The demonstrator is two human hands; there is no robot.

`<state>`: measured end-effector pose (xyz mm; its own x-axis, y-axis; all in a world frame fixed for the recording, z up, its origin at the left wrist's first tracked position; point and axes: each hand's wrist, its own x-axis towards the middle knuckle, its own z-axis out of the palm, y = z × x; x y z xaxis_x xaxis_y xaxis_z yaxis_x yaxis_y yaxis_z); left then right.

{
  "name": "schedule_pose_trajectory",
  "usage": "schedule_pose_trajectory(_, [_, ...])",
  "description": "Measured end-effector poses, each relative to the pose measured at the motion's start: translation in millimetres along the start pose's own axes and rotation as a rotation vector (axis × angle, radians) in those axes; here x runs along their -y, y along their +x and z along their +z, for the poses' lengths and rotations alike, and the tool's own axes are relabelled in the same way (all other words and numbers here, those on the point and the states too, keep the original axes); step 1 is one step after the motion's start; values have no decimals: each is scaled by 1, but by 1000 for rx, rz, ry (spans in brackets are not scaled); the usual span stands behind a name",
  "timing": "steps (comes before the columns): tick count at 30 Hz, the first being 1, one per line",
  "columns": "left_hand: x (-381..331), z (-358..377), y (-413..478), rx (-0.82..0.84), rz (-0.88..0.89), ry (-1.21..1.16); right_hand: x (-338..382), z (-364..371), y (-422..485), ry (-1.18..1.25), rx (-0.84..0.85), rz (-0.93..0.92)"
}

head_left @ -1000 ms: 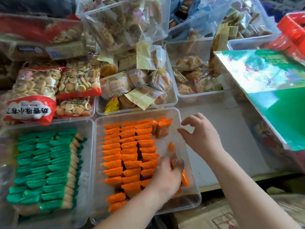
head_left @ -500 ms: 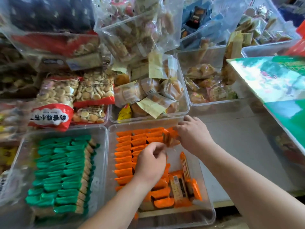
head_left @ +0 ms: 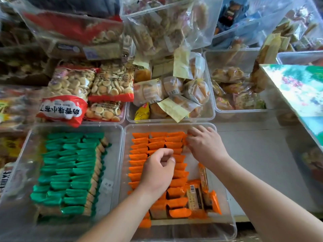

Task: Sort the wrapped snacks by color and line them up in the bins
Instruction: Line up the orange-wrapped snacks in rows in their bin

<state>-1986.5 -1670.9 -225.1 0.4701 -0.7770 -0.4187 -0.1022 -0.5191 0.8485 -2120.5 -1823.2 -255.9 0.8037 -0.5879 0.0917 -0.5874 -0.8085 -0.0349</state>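
Orange wrapped snacks (head_left: pixel 139 155) lie in neat rows in the clear right-hand bin (head_left: pixel 174 124). Several loose orange ones (head_left: pixel 194 198) are piled at its near right. Green wrapped snacks (head_left: pixel 70 172) fill the left bin (head_left: pixel 78 126) in rows. My left hand (head_left: pixel 159 172) hovers over the middle of the orange rows with its fingers curled against the thumb; whether it holds a snack is hidden. My right hand (head_left: pixel 204 147) is at the bin's far right corner, fingertips pinching the orange snacks at the end of the back rows.
Behind the two bins stand bags of small round biscuits (head_left: pixel 90 88), a bin of wrapped buns (head_left: pixel 174 95) and another bin of pastries (head_left: pixel 230 84). A green printed box (head_left: pixel 300 91) juts in at the right. Grey shelf surface (head_left: pixel 258 154) lies right of the orange bin.
My left hand has come up from the loose pile at the bin's near right to the middle of the rows. My right hand has dropped onto the far right corner snacks.
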Motion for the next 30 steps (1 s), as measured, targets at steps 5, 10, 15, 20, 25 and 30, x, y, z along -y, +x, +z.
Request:
schedule_pose_trajectory(5, [-1,0,2,0,-11,-13,-11,1,1,43,19,77])
schedule_pose_trajectory(10, [-1,5,0,30,-7,52,-18,7,-5,41,-11,83])
schedule_pose_trajectory(15, [-6,7,-4,63,0,96,-16,-3,-11,74,-134,41])
schedule_pose_trajectory(20, [-12,35,-28,224,-56,111,-24,-37,-31,156,-216,107])
schedule_pose_trajectory(25, [-4,83,-56,330,2,185,-21,-60,-64,169,-142,213])
schedule_pose_trajectory(30, [2,107,-52,312,-91,267,-37,-67,-78,361,35,411])
